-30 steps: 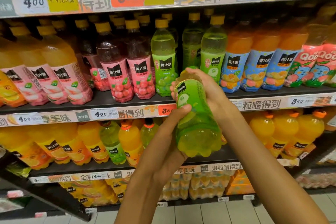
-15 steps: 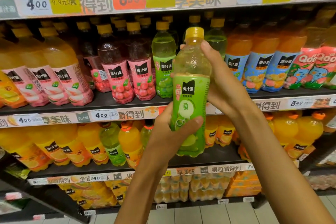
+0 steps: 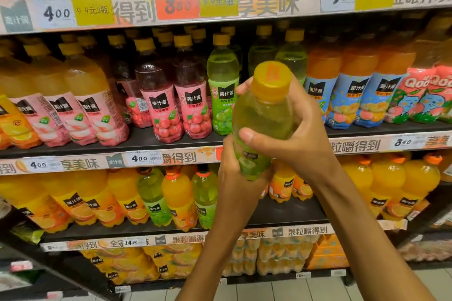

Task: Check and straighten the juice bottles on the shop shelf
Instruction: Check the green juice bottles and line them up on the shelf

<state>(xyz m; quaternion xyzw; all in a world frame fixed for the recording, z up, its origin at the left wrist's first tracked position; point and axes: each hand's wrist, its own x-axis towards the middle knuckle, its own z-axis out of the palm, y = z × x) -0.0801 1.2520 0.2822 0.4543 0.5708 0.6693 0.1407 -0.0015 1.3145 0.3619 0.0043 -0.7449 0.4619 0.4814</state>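
Green-label clear plastic grape juice bottle (image 3: pixel 263 117) w/ yellow screw cap (image 3: pixel 272 79) is off the shelf, held in front of the middle shelf (image 3: pixel 146 140), top tipped toward the camera, prob. so cap and print can be checked. Left hand (image 3: pixel 236 173) wraps the bottle's lower end from below, carrying the weight. Right hand (image 3: pixel 297 134) grips the upper body, thumb across the front, fingers behind the neck, steadying the tilt. Bottle: pale green liquid, looks full, cap top has a faint orange mark, label mostly hidden by fingers. A gap in the green row (image 3: pixel 247 90) just behind looks like its slot. To the right, orange juice bottles w/ blue labels (image 3: pixel 347 95) stand upright, faces forward.
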